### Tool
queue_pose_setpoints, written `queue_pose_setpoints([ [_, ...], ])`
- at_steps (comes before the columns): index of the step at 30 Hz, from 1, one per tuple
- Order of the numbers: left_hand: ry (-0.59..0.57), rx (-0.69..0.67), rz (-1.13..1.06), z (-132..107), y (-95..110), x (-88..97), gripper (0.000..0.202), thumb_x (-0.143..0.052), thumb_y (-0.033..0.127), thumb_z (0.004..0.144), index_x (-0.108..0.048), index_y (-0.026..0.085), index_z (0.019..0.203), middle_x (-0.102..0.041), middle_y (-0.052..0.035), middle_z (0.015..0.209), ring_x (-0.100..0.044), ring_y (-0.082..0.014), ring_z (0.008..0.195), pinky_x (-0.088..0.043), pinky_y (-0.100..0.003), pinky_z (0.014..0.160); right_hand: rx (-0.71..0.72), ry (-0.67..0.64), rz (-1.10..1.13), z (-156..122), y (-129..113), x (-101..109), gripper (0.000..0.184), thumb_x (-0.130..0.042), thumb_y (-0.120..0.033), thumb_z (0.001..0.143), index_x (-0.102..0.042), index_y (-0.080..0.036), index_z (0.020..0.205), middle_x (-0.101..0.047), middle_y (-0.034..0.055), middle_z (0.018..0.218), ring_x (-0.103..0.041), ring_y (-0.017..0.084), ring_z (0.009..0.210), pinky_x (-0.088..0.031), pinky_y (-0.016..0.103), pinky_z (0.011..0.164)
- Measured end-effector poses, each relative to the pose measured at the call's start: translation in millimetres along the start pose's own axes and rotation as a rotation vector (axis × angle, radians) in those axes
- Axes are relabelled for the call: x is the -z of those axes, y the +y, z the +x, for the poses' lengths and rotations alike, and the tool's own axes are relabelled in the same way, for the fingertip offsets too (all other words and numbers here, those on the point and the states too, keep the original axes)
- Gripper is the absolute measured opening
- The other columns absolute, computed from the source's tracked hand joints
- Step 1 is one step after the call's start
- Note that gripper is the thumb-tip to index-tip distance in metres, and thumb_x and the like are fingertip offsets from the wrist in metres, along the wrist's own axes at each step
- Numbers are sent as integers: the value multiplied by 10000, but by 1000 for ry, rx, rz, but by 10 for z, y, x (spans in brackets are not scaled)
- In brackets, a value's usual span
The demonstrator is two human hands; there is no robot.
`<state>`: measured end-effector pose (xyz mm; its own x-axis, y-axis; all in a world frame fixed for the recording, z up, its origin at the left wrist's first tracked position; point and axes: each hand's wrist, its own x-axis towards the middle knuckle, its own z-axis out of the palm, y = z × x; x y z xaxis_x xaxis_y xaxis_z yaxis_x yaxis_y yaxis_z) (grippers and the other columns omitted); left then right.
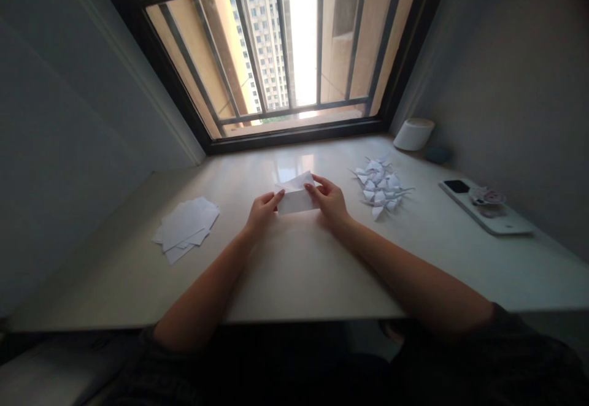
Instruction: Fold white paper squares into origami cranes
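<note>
A folded white sheet of paper (296,195) lies on the pale table (294,271) in front of the window. My left hand (262,211) pinches its left edge with the fingers closed. My right hand (329,200) grips its right edge, fingers curled over the paper. The sheet's upper flap is partly raised between the two hands.
A loose stack of white paper sheets (186,227) lies to the left. A heap of several folded white paper shapes (380,186) sits to the right. Farther right lie a white phone (485,208), a white cylinder (413,134) and a small blue object (437,154). A barred window (294,50) is behind.
</note>
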<state>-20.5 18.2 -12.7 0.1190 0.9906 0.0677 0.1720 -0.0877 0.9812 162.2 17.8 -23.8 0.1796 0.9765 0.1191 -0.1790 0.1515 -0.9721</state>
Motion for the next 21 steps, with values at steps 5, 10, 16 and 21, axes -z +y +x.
queue_pose_setpoints([
  [5, -42, 85, -249, -7, 62, -45, 416, -718, 551, 675, -683, 167, 832, -678, -40, 764, -628, -154, 652, -520, -277, 612, -70, -8, 120, 14, 27, 4, 630, -751, -501, 633, -654, -160, 1154, -696, 2, 669, -622, 160, 589, -493, 280, 559],
  [10, -50, 247, -410, -3, 127, -27, 377, -789, 434, 608, -686, 186, 873, -699, -63, 834, -658, -186, 702, -560, -314, 629, -154, 29, 199, 47, 59, 16, 543, -784, -421, 620, -689, -155, 1083, -745, 42, 773, -677, 185, 682, -549, 312, 639],
  [16, -125, 342, -458, 18, 128, -9, 222, -721, 364, 713, -686, 189, 845, -709, -100, 920, -673, -217, 776, -569, -349, 708, -164, 19, 237, 37, 35, 17, 497, -812, -375, 600, -711, -172, 1043, -748, 27, 761, -680, 179, 680, -548, 306, 651],
  [21, -181, 318, -459, 5, 129, -15, 305, -697, 432, 752, -663, 181, 922, -701, -114, 949, -668, -249, 882, -559, -358, 775, -167, -21, 210, 20, 9, 9, 509, -815, -386, 589, -719, -165, 1037, -745, 28, 750, -668, 173, 667, -534, 297, 639],
])
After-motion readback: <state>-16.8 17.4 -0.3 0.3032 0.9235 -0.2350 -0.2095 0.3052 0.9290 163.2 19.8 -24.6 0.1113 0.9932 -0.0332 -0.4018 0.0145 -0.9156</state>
